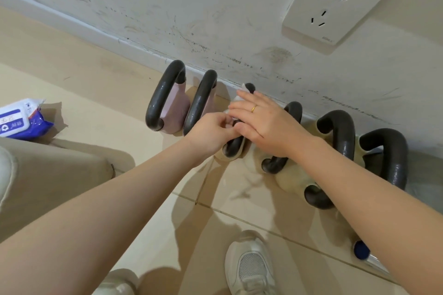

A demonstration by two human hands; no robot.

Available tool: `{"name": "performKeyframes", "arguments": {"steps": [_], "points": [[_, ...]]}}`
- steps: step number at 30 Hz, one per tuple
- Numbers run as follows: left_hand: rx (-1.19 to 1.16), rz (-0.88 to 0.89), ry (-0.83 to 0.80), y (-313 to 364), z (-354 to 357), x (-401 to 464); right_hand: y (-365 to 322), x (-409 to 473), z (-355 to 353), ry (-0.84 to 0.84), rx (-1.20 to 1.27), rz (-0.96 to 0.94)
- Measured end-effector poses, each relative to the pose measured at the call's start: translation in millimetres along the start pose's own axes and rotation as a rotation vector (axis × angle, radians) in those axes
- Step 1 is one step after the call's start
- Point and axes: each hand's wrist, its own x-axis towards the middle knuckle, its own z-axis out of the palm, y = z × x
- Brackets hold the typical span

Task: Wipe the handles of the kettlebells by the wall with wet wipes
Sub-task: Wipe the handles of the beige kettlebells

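Note:
Several kettlebells with dark grey handles stand in a row along the wall. Two pink ones [175, 108] are at the left, cream ones [290, 179] in the middle and right. Both hands meet over the third handle [233, 146]. My right hand [261, 122] lies flat across that handle, pressing a white wet wipe [243, 88] whose corner sticks out beyond the fingertips. My left hand [211, 133] pinches the wipe's near edge beside the handle. Most of the wipe is hidden under the hands.
A blue and white wet wipes pack [20, 120] lies on a beige cushion [48, 170] at the left. A wall socket [333, 7] is above the kettlebells. My white shoe [251, 266] stands on the tiled floor. A blue-capped object [362, 250] lies at the right.

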Motion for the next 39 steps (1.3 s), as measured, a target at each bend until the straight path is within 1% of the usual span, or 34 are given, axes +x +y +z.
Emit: {"name": "performKeyframes", "arguments": {"steps": [2,4,6,9,11,12,14,15,16,19,20,22,23,24,25,26,28,30,32,33,36,37,39], "points": [[-0.022,-0.053,-0.035,0.8,2.1,5.7,10.4,1.0,-3.5,0.012,0.026,0.007],[-0.034,-0.106,-0.042,0.8,2.7,10.0,19.7,5.7,-7.5,0.045,0.096,0.080],[-0.012,-0.107,-0.037,-0.7,1.3,10.8,22.3,9.3,-7.4,0.045,0.118,0.095],[-0.070,-0.089,-0.040,-9.3,-1.3,2.0,16.0,8.8,-1.6,0.011,0.047,-0.072],[-0.137,-0.104,-0.032,-16.0,-2.3,-6.8,15.6,11.6,-2.6,0.046,0.117,-0.102],[-0.163,-0.110,-0.024,-17.9,-2.3,-11.2,16.4,15.7,-3.3,0.083,0.187,-0.053],[-0.196,-0.110,-0.011,-20.7,-1.5,-16.5,19.3,25.1,-1.0,0.127,0.317,0.189],[-0.206,-0.105,-0.014,-21.6,-0.5,-18.5,18.2,28.4,0.9,0.124,0.368,0.297],[-0.217,-0.103,-0.016,-21.8,0.2,-19.8,16.4,29.2,3.0,0.120,0.405,0.337],[-0.245,-0.103,-0.018,-20.0,1.3,-19.9,13.0,28.2,8.7,0.121,0.476,0.267],[-0.249,-0.100,-0.013,-18.7,2.0,-18.8,14.1,30.6,6.6,0.123,0.558,0.360],[-0.253,-0.095,0.012,-14.8,5.5,-15.8,17.2,39.6,4.5,0.168,0.775,0.674],[-0.257,-0.091,0.026,-12.1,7.3,-14.1,20.6,42.0,7.3,0.176,0.872,0.787],[-0.264,-0.090,0.040,-9.8,8.8,-12.4,20.8,41.9,9.2,0.160,0.930,0.852],[-0.269,-0.087,0.051,-8.6,9.9,-10.8,16.1,39.7,10.8,0.159,0.984,0.867],[-0.273,-0.085,0.060,-8.2,10.1,-10.0,11.7,35.7,11.8,0.195,1.075,0.861],[-0.268,-0.082,0.071,-7.8,9.4,-10.1,0.5,20.5,17.6,0.242,1.301,0.836],[-0.244,-0.076,0.073,-7.8,8.0,-9.2,-14.7,4.4,32.1,0.238,1.432,0.808],[-0.201,-0.079,0.049,-6.6,7.9,-7.8,-36.5,-5.9,45.8,0.215,1.444,0.746],[-0.189,-0.083,0.025,-5.9,7.9,-7.3,-41.4,-8.5,48.9,0.222,1.460,0.744],[-0.222,-0.115,-0.047,-7.1,4.6,-8.7,-40.8,-4.0,35.9,0.311,1.540,0.801],[-0.241,-0.129,-0.044,-7.8,1.7,-10.6,-38.7,-2.7,32.3,0.359,1.531,0.846],[-0.276,-0.163,0.018,-10.8,-6.0,-13.7,-46.9,-4.2,31.8,0.415,1.469,0.889]]}}
